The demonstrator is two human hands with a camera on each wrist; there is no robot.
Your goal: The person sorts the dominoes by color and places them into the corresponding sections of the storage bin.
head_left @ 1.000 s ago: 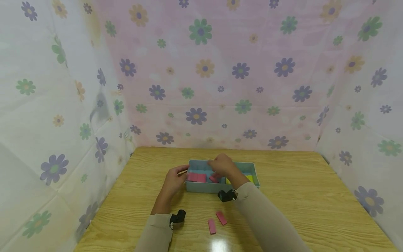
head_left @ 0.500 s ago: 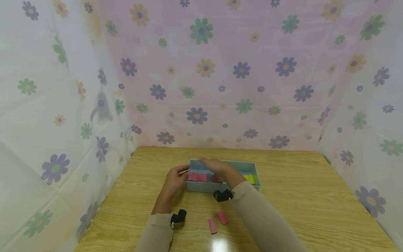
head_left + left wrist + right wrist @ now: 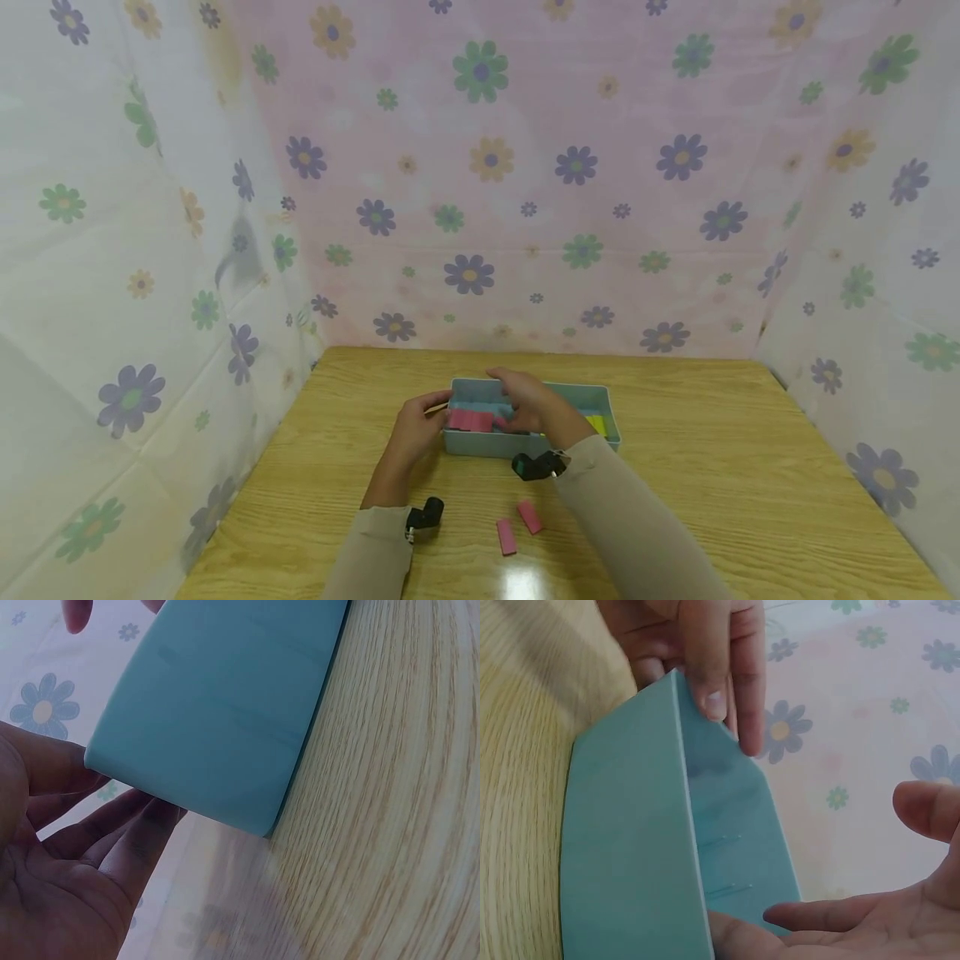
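We see a wooden table (image 3: 750, 467) with flowery cloth walls (image 3: 112, 250) on the left, back and right. The table has lots of bare room on both sides of the small light-blue plastic box (image 3: 607, 417), which sits in the middle, a bit toward the back. The front edge near us is open too.

On the left, our left hand (image 3: 415, 433) holds the box's left end. Its thumb sits on the rim and its fingers (image 3: 135, 825) curl round the outside wall, as the left wrist view shows. The box is longer from left to right, and its open top faces up.

Inside the box, at the left end, a row of pink flat blocks (image 3: 470, 419) lies along the box's long side. Our right hand (image 3: 528, 400) is over the middle of the box, with its fingers bent down among the pink blocks. We cannot tell if it pinches one. In the right wrist view its fingers (image 3: 817, 915) look loose and apart.

Half a second ago the right hand was flatter and a little higher; now it has dipped into the box. The left hand has stayed put.

A yellow block (image 3: 596, 425) lies at the box's right end. Two loose pink blocks (image 3: 517, 527) lie on the table near us, pointing away from us.
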